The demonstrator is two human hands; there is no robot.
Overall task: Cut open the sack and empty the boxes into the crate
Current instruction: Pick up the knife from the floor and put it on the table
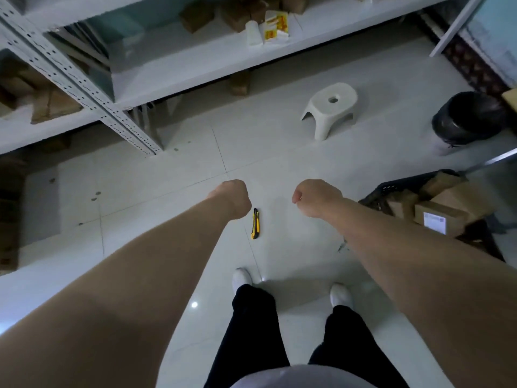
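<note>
The left hand (233,198) and right hand (313,197) are hovering over the floor (140,191), each curling into a fist and gripping nothing. The yellow knife (255,224) is lying between them, and the boxes (442,217) are sitting in the crate (391,189) at right.

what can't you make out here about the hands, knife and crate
Head view only.
- left hand, right hand: fingers curled into fists, fingertips hidden behind knuckles.
- knife: too small to tell whether the blade is out.
- crate: part hidden behind right forearm; box label blurred.
- sack: not in view.
</note>
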